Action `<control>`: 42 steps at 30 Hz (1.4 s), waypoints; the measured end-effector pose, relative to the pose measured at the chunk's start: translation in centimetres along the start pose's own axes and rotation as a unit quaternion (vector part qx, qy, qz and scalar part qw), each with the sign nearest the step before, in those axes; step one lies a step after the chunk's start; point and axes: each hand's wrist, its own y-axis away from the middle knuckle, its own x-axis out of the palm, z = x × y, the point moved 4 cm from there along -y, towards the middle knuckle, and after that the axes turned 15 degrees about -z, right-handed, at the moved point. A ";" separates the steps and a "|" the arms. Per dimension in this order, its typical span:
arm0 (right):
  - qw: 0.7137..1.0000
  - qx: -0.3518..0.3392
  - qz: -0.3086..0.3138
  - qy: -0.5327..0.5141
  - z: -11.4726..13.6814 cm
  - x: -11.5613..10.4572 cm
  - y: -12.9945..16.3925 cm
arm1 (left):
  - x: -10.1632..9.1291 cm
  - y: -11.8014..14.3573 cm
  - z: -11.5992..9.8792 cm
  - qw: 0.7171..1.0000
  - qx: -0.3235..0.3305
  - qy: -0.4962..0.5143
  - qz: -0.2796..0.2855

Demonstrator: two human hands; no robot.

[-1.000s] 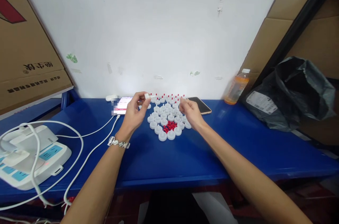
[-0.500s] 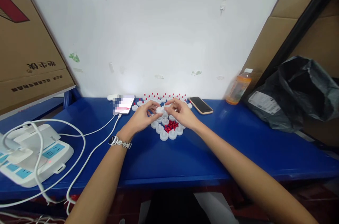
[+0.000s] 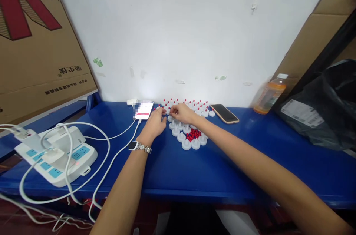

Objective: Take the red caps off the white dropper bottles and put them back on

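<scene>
My left hand (image 3: 156, 123) reaches to the left end of the back group, its fingertips closed about a white cap (image 3: 159, 108). My right hand (image 3: 182, 112) is just to the right, thumb and fingers pinched together; what is between them is too small to make out. Behind the hands stand several white nozzle caps with red tips (image 3: 205, 113). In front of them are several white caps without red tips (image 3: 186, 144), set around a heap of small red tips (image 3: 194, 135). My right hand and forearm hide part of the caps.
A phone (image 3: 144, 111) on a cable lies left of my hands, a dark-screened phone (image 3: 224, 113) to the right. A power strip (image 3: 59, 168) with looped white cables sits at left. An orange drink bottle (image 3: 269, 94) and a black plastic bag (image 3: 319, 105) stand at right.
My hands have come apart from the white cap they both held. My left hand has moved left to the back group; the right stays near the middle. The view has turned slightly left.
</scene>
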 end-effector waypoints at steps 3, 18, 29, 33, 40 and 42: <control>0.998 -0.010 0.031 0.056 -0.3 0.0 -0.4 | 0.8 0.3 -0.2 0.999 0.015 0.019 0.033; 0.990 0.096 -0.067 0.077 -0.5 -0.5 -3.1 | 0.1 0.2 -0.6 0.999 -0.017 -0.002 0.034; 0.916 0.195 -0.166 -0.308 0.0 -5.9 6.1 | 0.0 1.2 -7.0 0.984 0.108 0.138 -0.027; 0.950 0.146 -0.169 -0.217 0.4 -6.7 7.7 | 0.2 1.5 -8.0 0.977 0.108 0.185 -0.014; 0.967 0.101 -0.176 -0.156 1.3 -7.2 8.7 | 0.6 1.8 -8.7 0.973 0.128 0.192 -0.008; 0.963 0.111 -0.177 -0.168 1.3 -7.2 8.7 | 0.6 1.9 -9.1 0.969 0.146 0.197 -0.009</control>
